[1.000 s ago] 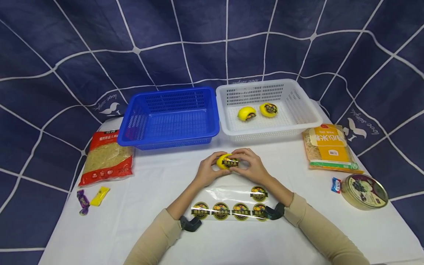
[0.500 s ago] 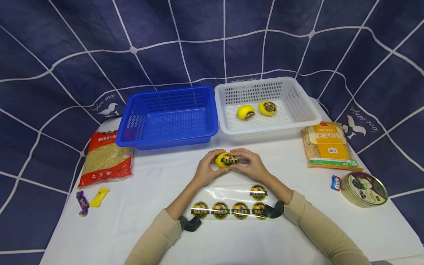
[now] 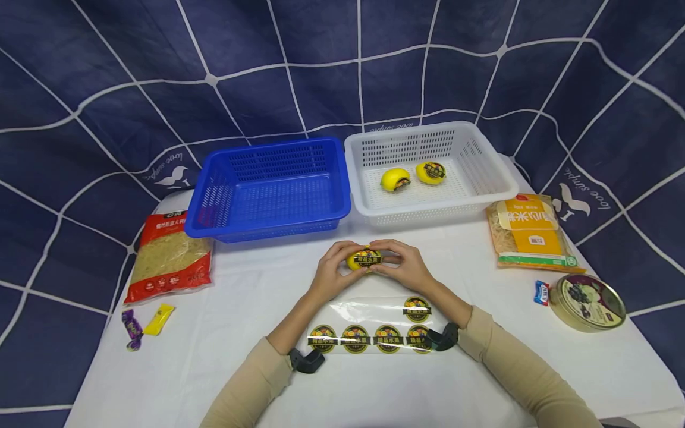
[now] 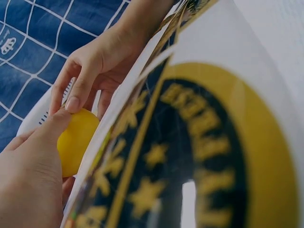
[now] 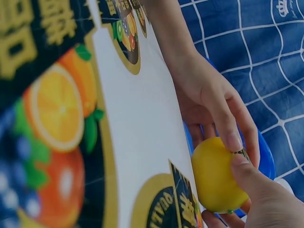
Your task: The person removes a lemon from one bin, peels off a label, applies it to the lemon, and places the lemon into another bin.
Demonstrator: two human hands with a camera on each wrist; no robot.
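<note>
In the head view, a yellow lemon (image 3: pixel 366 258) with a round black-and-gold fruit label sits between both hands over the white table. My left hand (image 3: pixel 330 272) grips its left end, thumb below and fingers over the top. From the right side, my right hand (image 3: pixel 407 268) holds it with curled fingers and thumb. The right wrist view shows the lemon (image 5: pixel 216 178) with both thumb tips meeting at the label's edge; most of the label is hidden there. Just in front of the hands lies a clear sticker sheet (image 3: pixel 364 309) with several round labels on it.
Behind the hands stand a blue basket (image 3: pixel 267 229) and a white basket (image 3: pixel 428 208) holding two labelled lemons (image 3: pixel 395 178). A red pasta bag (image 3: pixel 171 258) and two candies (image 3: pixel 159 320) lie left. At right are a yellow noodle bag (image 3: pixel 532 232), a small blue packet (image 3: pixel 541 293) and a round tin (image 3: pixel 587 302).
Both hands keep their hold on the lemon. The left fingers reach slightly farther over its top, nearer the right fingertips. The whole head view has shifted slightly.
</note>
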